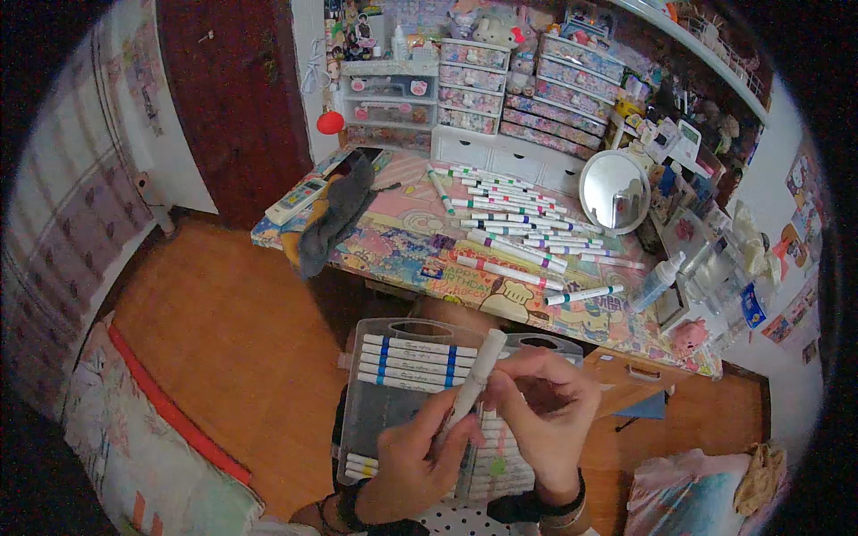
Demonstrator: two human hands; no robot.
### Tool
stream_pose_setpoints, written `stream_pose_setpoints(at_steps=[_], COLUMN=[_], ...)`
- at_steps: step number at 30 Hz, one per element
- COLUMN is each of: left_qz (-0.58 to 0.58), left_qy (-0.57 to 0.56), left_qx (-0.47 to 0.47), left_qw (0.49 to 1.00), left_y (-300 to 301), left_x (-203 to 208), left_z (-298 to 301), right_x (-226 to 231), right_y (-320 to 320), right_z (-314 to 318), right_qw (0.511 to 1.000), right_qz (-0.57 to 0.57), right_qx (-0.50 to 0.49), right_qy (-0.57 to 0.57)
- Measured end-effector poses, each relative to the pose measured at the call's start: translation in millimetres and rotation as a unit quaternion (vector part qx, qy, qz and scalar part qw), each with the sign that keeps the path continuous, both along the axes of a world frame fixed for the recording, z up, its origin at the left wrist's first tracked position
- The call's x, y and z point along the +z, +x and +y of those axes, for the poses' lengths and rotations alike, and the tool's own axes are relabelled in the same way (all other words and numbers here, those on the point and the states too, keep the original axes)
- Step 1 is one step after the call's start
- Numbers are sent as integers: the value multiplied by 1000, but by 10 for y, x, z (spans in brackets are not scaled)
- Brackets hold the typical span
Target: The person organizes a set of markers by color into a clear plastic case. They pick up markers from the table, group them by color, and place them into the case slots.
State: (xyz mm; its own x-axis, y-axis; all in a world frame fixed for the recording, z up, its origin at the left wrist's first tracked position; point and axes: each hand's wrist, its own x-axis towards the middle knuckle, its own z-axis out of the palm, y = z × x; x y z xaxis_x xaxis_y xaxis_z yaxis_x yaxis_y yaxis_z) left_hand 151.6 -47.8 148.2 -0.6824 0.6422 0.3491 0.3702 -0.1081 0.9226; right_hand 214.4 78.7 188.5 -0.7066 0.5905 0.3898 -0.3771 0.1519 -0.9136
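Observation:
A white marker (pixel 474 384) stands tilted in my left hand (pixel 416 460), its thick end pointing up and away. My left fingers are wrapped round its lower part. My right hand (pixel 541 411) is closed, thumb and forefinger pinched together against the marker's right side. Whatever lies between those fingertips is too small to make out. Below both hands, an open clear plastic case (pixel 357 406) rests on my lap. Blue-banded markers (pixel 416 362) lie in its far left part, and yellow-banded ones (pixel 359 466) in its near left corner. More white markers (pixel 505 456) fill the right half, partly covered by my right hand.
Many loose markers (pixel 527 219) are spread over the patterned desk (pixel 384 246) ahead. A round mirror (pixel 615 192), a spray bottle (pixel 657 281) and small drawer units (pixel 471 85) stand around them. A grey cloth (pixel 335 219) and a remote control (pixel 297 201) lie at the desk's left.

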Motion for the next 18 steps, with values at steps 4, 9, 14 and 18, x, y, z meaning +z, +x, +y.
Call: stream_pose_setpoints(at_steps=[4, 9, 14, 18], left_qz=[22, 120, 194, 254], left_qy=[9, 8, -8, -11], left_qx=[13, 77, 108, 123], left_qw=[1000, 990, 975, 959], left_y=[-11, 2, -24, -25], left_x=[34, 17, 16, 18], left_z=[4, 31, 30, 25], right_x=[-10, 4, 41, 86], right_y=[65, 75, 108, 62], right_z=[-41, -60, -115, -114], right_qw=[995, 984, 947, 915], right_qz=[-25, -7, -43, -6], right_qx=[-41, -69, -154, -181], right_qy=[82, 162, 280, 362])
